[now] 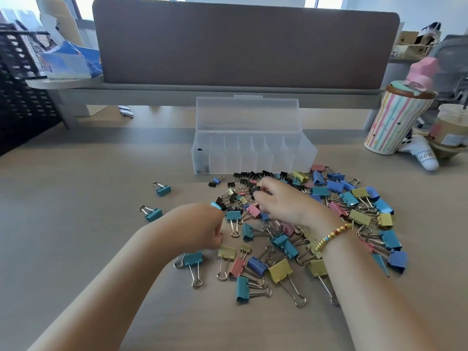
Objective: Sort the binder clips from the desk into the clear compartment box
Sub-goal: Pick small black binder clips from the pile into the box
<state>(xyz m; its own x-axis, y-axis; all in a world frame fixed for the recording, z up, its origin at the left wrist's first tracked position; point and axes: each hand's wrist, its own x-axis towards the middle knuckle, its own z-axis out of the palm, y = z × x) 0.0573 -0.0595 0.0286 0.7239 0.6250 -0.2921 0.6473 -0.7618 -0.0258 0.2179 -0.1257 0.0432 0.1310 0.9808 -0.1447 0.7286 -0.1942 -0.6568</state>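
A heap of binder clips [291, 231] in teal, blue, yellow, pink and black covers the desk in front of me. Behind it stands the clear compartment box [301, 158] with its lid up; a few small black clips [202, 149] lie in its leftmost compartment. My right hand [281, 201], with a bead bracelet at the wrist, is over the heap and pinches a small black clip [254, 190] in its fingertips. My left hand [200, 224] is curled at the heap's left edge, with a light teal clip [216, 205] at its fingertips.
Two teal clips [162, 190] [152, 214] lie apart to the left. A striped cup [395, 120] and a drink cup [450, 127] stand at the right. A grey partition [240, 46] runs behind the box. A black mesh rack [22, 72] is at the far left.
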